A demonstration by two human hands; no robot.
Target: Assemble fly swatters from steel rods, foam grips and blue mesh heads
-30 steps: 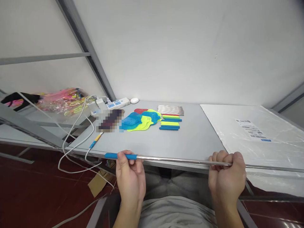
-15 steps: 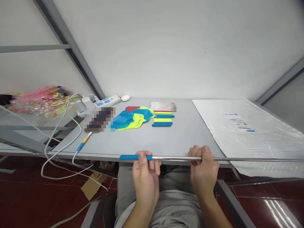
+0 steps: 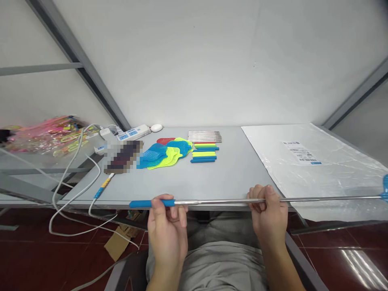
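Observation:
I hold a long telescopic metal rod [image 3: 218, 201] level along the near edge of the grey table [image 3: 236, 173]. My left hand [image 3: 167, 226] is closed on the rod's blue handle [image 3: 142, 203]. My right hand [image 3: 268, 214] is closed round the bare metal further right. The rod's far end carries a blue piece [image 3: 385, 189] at the right edge of view. Further back on the table lie mesh swatter heads [image 3: 165, 152] in blue, yellow-green and red, several coloured handles [image 3: 203, 153] and a row of metal rods [image 3: 204, 136].
A clear plastic bag [image 3: 315, 165] with a label covers the table's right part. A blurred flat object [image 3: 123, 155], a power strip [image 3: 130, 133] and white cables [image 3: 75, 178] lie at the left. Pink packaged goods [image 3: 45, 131] sit on a side shelf. Cardboard lies on the red floor.
The rod has shifted left and reads longer, its blue end now showing at the right. Both hands stay closed on it; my left hand has moved left with the handle.

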